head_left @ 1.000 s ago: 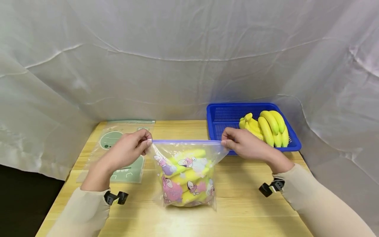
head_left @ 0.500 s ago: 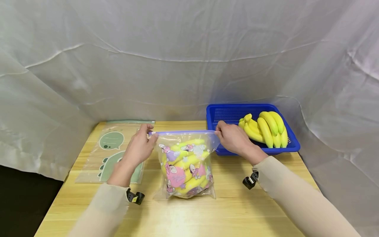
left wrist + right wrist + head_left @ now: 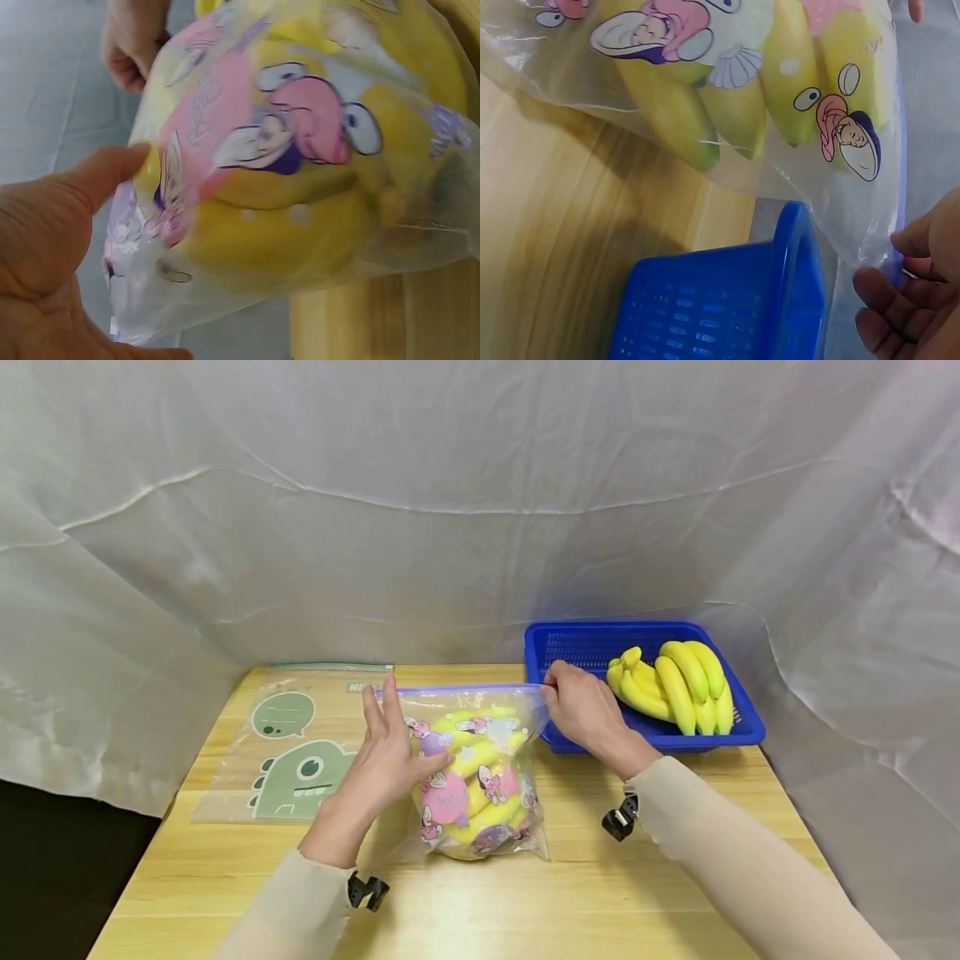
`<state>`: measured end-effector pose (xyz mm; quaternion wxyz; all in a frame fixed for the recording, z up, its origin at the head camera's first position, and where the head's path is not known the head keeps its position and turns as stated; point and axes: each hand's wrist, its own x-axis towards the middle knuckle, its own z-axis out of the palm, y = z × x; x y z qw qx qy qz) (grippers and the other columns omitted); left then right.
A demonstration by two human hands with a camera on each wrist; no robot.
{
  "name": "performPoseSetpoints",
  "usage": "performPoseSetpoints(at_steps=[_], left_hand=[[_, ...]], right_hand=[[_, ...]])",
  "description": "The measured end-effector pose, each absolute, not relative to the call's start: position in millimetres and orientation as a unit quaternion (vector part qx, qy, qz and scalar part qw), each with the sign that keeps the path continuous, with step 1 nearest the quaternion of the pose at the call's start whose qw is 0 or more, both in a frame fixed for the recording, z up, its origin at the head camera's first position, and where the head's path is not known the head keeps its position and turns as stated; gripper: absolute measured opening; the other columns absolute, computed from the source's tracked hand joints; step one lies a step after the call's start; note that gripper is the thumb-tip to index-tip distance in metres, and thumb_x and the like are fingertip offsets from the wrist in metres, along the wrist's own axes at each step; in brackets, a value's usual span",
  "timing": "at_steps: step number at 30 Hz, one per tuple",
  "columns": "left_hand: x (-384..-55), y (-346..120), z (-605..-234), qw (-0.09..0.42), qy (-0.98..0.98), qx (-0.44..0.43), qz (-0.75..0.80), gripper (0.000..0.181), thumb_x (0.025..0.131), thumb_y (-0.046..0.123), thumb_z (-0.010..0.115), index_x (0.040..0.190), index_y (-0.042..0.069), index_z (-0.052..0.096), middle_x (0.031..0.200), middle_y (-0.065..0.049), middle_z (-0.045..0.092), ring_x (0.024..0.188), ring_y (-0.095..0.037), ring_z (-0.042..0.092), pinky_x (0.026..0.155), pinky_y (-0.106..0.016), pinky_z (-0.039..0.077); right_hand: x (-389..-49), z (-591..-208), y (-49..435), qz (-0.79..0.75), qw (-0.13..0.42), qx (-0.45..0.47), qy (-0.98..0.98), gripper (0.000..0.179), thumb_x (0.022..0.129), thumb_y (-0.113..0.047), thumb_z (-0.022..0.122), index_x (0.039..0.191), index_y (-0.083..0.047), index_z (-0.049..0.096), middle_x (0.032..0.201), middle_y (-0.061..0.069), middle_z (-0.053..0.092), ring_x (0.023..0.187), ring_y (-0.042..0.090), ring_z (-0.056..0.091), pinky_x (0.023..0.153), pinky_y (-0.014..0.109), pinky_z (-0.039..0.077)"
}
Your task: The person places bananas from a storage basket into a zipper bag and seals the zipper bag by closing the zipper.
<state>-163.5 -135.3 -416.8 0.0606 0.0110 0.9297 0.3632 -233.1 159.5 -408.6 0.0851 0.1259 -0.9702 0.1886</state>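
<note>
A clear zip bag (image 3: pixel 480 785) with pink and purple cartoon prints stands upright on the table, bananas (image 3: pixel 727 112) inside it. My right hand (image 3: pixel 588 710) pinches the right end of its purple zip edge between thumb and fingers. At the bag's left side is my left hand (image 3: pixel 386 764), its fingers spread and straight. The left thumb overlaps the bag's front in the head view. In the left wrist view the thumb's tip lies right at the printed film (image 3: pixel 300 135), and that hand grips nothing.
A blue basket (image 3: pixel 551 739) stands at the back right, close behind my right hand, with bunches of bananas (image 3: pixel 678 685) in it. To the left, another zip bag (image 3: pixel 300 777) with a green dinosaur print lies flat on the wooden table (image 3: pixel 480 910). Grey cloth (image 3: pixel 465 568) hangs behind.
My left hand has let go of the left end of the zip edge and moved down the bag's side, fingers spreading. Both hands first drew the bag's top backward; the right keeps its pinch.
</note>
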Motion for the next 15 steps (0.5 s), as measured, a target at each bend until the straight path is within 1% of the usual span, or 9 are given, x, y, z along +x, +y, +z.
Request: performPoseSetpoints(at_steps=[2,3,4,5,7,9,11,14,15], left_hand=[[-166,-134,-421,0.047,0.938,0.007,0.344,0.135,0.091,0.050,0.080,0.162,0.024,-0.031,0.166,-0.023,-0.037,0.153,-0.061,0.019,0.085,-0.050,0.060],[-167,-133,-424,0.041,0.941,0.004,0.337,0.130,0.093,0.049,0.078,0.164,0.021,-0.027,0.167,-0.024,-0.034,0.153,-0.061,0.018,0.092,-0.056,0.058],[-168,-132,-426,0.036,0.944,0.003,0.327,0.125,0.095,0.049,0.076,0.166,0.017,-0.023,0.168,-0.026,-0.031,0.152,-0.062,0.018,0.098,-0.060,0.054],[-169,-132,-428,0.034,0.946,0.003,0.321,0.119,0.097,0.048,0.073,0.167,0.014,-0.016,0.170,-0.027,-0.026,0.152,-0.062,0.020,0.102,-0.063,0.051],[-170,-130,-431,0.033,0.950,0.011,0.309,0.105,0.100,0.046,0.069,0.169,0.008,-0.001,0.172,-0.030,-0.016,0.152,-0.062,0.022,0.112,-0.068,0.041],[-168,-127,-434,0.037,0.953,0.027,0.301,0.094,0.101,0.046,0.068,0.168,0.006,0.014,0.173,-0.029,-0.006,0.153,-0.060,0.022,0.115,-0.070,0.035],[-164,-123,-436,0.034,0.956,0.053,0.287,0.087,0.101,0.045,0.068,0.166,0.006,0.025,0.173,-0.029,0.003,0.155,-0.057,0.019,0.119,-0.070,0.029],[-155,-118,-439,0.011,0.962,0.098,0.254,0.080,0.100,0.046,0.069,0.163,0.008,0.035,0.173,-0.028,0.014,0.158,-0.054,0.013,0.123,-0.070,0.021],[-151,-117,-441,0.002,0.964,0.112,0.242,0.080,0.100,0.046,0.069,0.162,0.009,0.036,0.173,-0.027,0.016,0.159,-0.054,0.010,0.123,-0.071,0.019]], right_hand=[[-231,-409,158,0.194,0.091,0.124,-0.969,0.015,0.105,-0.021,0.061,0.111,-0.007,0.064,0.104,0.011,0.067,0.085,0.029,0.063,0.075,0.048,0.055],[-230,-409,158,0.198,0.091,0.125,-0.968,0.017,0.104,-0.020,0.061,0.114,-0.007,0.064,0.107,0.012,0.067,0.087,0.030,0.064,0.077,0.049,0.055],[-228,-410,157,0.201,0.091,0.126,-0.967,0.019,0.104,-0.020,0.062,0.116,-0.006,0.064,0.109,0.013,0.066,0.088,0.031,0.064,0.077,0.050,0.055],[-227,-410,156,0.203,0.090,0.128,-0.967,0.021,0.103,-0.021,0.062,0.117,-0.005,0.064,0.111,0.013,0.066,0.090,0.031,0.064,0.078,0.051,0.056],[-223,-412,155,0.204,0.088,0.134,-0.966,0.023,0.103,-0.021,0.062,0.119,-0.005,0.065,0.113,0.014,0.066,0.091,0.032,0.065,0.079,0.052,0.056],[-219,-413,154,0.203,0.087,0.142,-0.965,0.024,0.102,-0.021,0.063,0.120,-0.004,0.065,0.114,0.014,0.067,0.093,0.032,0.066,0.079,0.053,0.056],[-215,-416,153,0.200,0.090,0.151,-0.964,0.024,0.102,-0.021,0.064,0.119,-0.004,0.066,0.114,0.014,0.068,0.096,0.033,0.067,0.082,0.053,0.056],[-207,-424,152,0.193,0.110,0.180,-0.958,0.024,0.100,-0.021,0.066,0.117,-0.003,0.068,0.112,0.015,0.071,0.100,0.035,0.069,0.087,0.054,0.056],[-203,-427,150,0.187,0.118,0.191,-0.956,0.025,0.101,-0.023,0.066,0.116,-0.003,0.068,0.112,0.016,0.071,0.100,0.036,0.069,0.088,0.054,0.056]])
